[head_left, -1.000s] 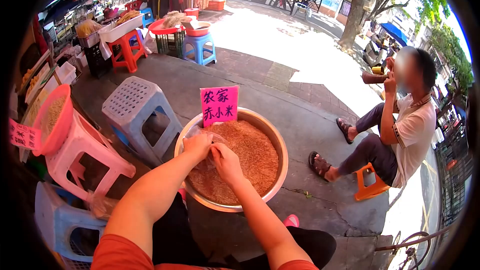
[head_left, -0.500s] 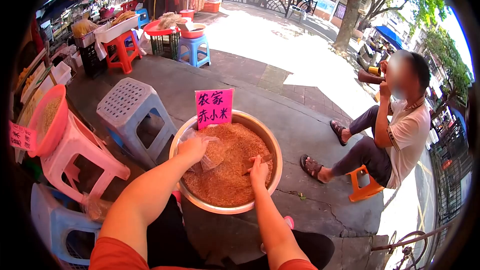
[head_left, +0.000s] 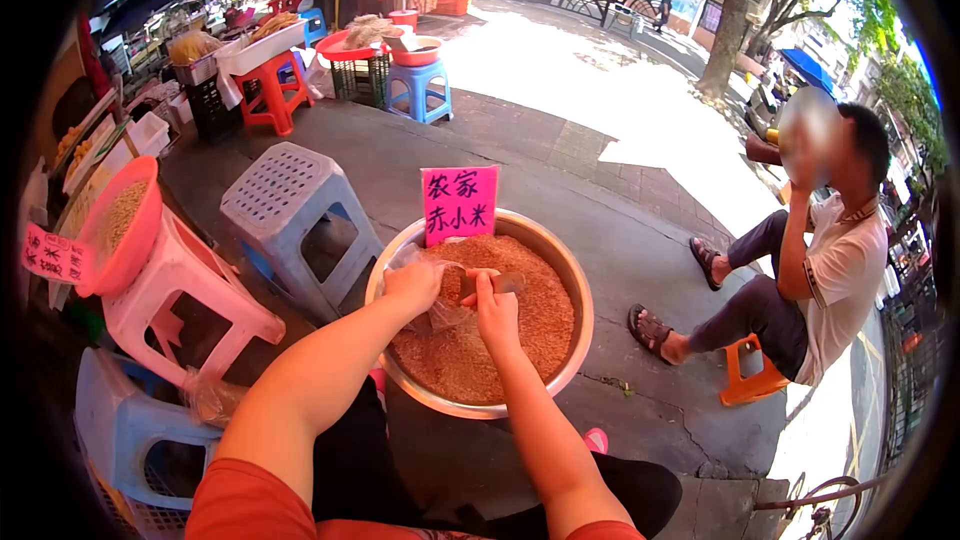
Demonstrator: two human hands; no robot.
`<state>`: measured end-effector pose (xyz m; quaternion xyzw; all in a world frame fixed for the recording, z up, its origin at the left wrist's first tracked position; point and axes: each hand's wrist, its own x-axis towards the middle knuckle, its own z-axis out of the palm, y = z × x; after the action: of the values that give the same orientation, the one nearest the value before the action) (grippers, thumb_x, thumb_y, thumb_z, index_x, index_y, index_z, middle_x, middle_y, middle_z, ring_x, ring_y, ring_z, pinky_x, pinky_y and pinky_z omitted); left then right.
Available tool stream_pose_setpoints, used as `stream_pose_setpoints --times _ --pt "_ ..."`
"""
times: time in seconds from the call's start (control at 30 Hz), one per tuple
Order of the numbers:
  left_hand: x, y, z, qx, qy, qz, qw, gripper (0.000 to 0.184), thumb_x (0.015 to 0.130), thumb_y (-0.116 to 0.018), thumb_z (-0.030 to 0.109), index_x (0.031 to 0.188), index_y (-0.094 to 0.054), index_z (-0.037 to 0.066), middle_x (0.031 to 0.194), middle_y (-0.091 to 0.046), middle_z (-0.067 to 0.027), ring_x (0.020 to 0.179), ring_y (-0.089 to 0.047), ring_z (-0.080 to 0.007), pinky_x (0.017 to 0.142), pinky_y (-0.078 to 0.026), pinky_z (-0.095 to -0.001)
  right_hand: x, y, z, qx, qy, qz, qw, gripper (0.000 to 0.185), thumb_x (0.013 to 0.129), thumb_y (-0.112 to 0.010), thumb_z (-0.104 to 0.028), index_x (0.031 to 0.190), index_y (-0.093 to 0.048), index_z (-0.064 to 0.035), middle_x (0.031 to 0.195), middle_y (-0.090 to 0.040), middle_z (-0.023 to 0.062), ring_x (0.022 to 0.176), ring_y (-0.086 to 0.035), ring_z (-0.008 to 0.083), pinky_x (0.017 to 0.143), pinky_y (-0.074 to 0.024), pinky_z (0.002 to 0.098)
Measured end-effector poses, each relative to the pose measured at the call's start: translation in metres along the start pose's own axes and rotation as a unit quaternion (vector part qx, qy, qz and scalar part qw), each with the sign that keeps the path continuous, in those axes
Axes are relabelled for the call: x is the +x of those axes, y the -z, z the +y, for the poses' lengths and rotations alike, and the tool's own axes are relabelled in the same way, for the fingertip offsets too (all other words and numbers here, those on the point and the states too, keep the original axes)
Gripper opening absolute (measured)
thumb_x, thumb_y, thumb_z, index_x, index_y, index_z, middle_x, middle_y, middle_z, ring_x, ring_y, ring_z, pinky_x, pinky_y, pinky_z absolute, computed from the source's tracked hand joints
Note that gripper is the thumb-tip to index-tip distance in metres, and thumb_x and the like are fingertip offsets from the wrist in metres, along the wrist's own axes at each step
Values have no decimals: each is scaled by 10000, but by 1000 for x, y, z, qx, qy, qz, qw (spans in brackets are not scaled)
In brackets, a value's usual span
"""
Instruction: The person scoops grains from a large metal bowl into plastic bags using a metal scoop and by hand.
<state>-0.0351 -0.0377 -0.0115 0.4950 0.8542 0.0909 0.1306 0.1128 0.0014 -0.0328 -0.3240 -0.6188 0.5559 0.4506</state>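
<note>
In front of me stands a wide metal basin (head_left: 587,315) filled with reddish-brown grain (head_left: 530,340). My left hand (head_left: 412,287) is closed on the upper part of a clear plastic bag (head_left: 450,318), which has grain in it and rests over the heap. Wrapped round a small brown scoop (head_left: 509,282), my right hand (head_left: 494,310) is close beside the bag's mouth. The scoop's front end points left into the bag's opening and is partly hidden by my fingers. A pink handwritten sign (head_left: 459,203) stands at the basin's far edge.
A grey-blue stool (head_left: 290,190) is left of the basin. Further left, a pink stool (head_left: 190,285) bears a pink bowl (head_left: 140,230) of grain. At right a person (head_left: 840,240) sits on an orange stool (head_left: 750,372). Stalls (head_left: 260,55) stand behind.
My right hand has lifted the scoop from the grain at the right and brought it left to the bag. The view has swung slightly left.
</note>
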Motion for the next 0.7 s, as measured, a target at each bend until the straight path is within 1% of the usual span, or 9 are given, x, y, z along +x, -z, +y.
stream_pose_setpoints --times 0.07,0.1,0.17,0.23,0.37,0.4,0.57,0.63,0.7 --pt "-4 8 -2 6 -16 -14 1000 396 927 -355 333 959 -650 72 979 -653 -138 914 -626 -324 832 -375 -555 -14 -26 8 -88 50 -58 993 248 959 -457 -213 1000 -594 -11 829 -623 76 651 -593 128 607 -479 256" --pt "-7 9 -3 10 -23 3 1000 400 925 -349 324 952 -650 61 968 -659 -141 922 -625 -318 826 -375 -544 -19 -30 2 -101 77 -76 989 180 920 -514 -157 1026 -596 -35 912 -635 177 840 -642 281 733 -493 343" --pt "0 6 -7 -16 25 -16 999 407 925 -355 325 954 -658 54 963 -661 -155 928 -624 -320 842 -358 -534 -19 -27 -1 -139 152 -63 977 171 915 -516 -139 1009 -603 -26 934 -638 184 868 -638 290 744 -492 346" --pt "-2 6 -10 -25 17 -7 1000 418 927 -355 332 953 -659 47 961 -661 -159 922 -624 -325 845 -354 -531 -12 -10 -14 -143 170 -40 974 195 933 -489 -155 994 -610 -15 919 -647 166 855 -640 276 738 -491 334" --pt "2 6 -14 -24 23 -29 999 425 923 -367 344 955 -660 37 988 -656 -158 929 -620 -328 838 -357 -515 10 41 -33 -135 68 95 984 271 964 -437 -213 950 -608 -4 800 -641 106 691 -630 194 595 -473 302" --pt "4 3 -16 -23 30 -32 999 423 921 -369 343 962 -660 38 998 -654 -159 934 -620 -326 841 -357 -511 22 53 -9 -154 111 144 971 344 984 -398 -265 901 -608 -6 682 -575 27 541 -497 80 512 -404 239" --pt "6 -1 -15 -23 30 -32 999 415 906 -378 338 981 -660 43 1005 -649 -177 955 -615 -328 845 -359 -510 7 85 59 -194 -92 142 966 405 974 -398 -329 896 -608 9 702 -615 66 456 -530 117 448 -407 262" --pt "5 0 -14 -17 29 -29 999 412 903 -383 338 972 -660 42 992 -650 -180 948 -614 -334 843 -361 -515 -5 81 83 -142 -77 151 975 430 972 -385 -348 886 -610 9 743 -634 78 437 -531 119 430 -406 247" --pt "5 -1 -14 -23 26 -24 999 429 907 -383 357 955 -660 32 980 -652 -180 937 -614 -340 844 -364 -518 -3 85 79 -64 -104 161 979 445 973 -372 -343 860 -610 15 752 -643 97 450 -532 127 447 -426 254"
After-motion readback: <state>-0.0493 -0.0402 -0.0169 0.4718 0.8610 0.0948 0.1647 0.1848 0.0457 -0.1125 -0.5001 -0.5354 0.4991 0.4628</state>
